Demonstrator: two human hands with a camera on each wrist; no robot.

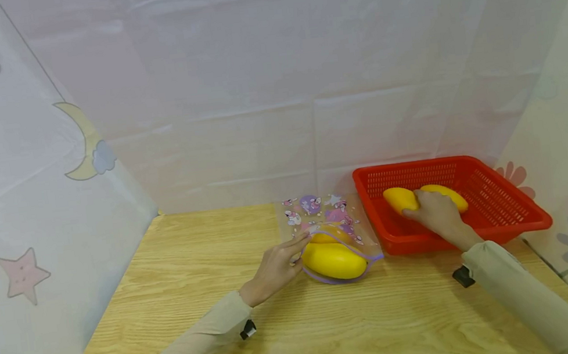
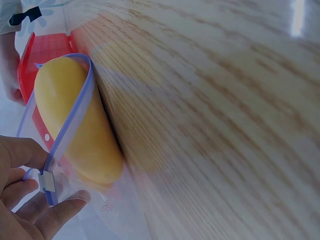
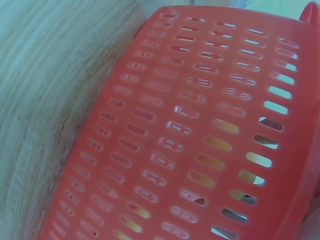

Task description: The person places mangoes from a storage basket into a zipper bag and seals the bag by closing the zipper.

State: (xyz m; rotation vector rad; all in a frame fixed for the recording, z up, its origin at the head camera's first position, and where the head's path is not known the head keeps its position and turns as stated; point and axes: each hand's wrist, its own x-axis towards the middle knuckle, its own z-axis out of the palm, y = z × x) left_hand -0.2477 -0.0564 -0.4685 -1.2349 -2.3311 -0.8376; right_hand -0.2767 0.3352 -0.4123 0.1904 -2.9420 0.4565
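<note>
My left hand (image 1: 276, 268) holds the open mouth of a clear slider zip bag (image 1: 337, 212) with a purple rim and cartoon print. In the left wrist view its fingers (image 2: 25, 150) are at the rim beside the white slider (image 2: 46, 181). Inside the bag lies a yellow mango (image 1: 334, 260), with a more orange fruit (image 1: 330, 234) behind it. Over in the red basket (image 1: 391, 240), my right hand (image 1: 438, 215) grips another yellow mango (image 1: 398, 198) at its end. A further mango (image 1: 449, 196) lies behind that hand. In the right wrist view the basket wall hides the hand.
The bag lies flat on a wood-grain table (image 1: 218, 336), left of the basket. Pale printed sheeting (image 1: 232, 89) hangs behind the table and along both sides. Dark straps (image 1: 247, 328) show on the sleeves.
</note>
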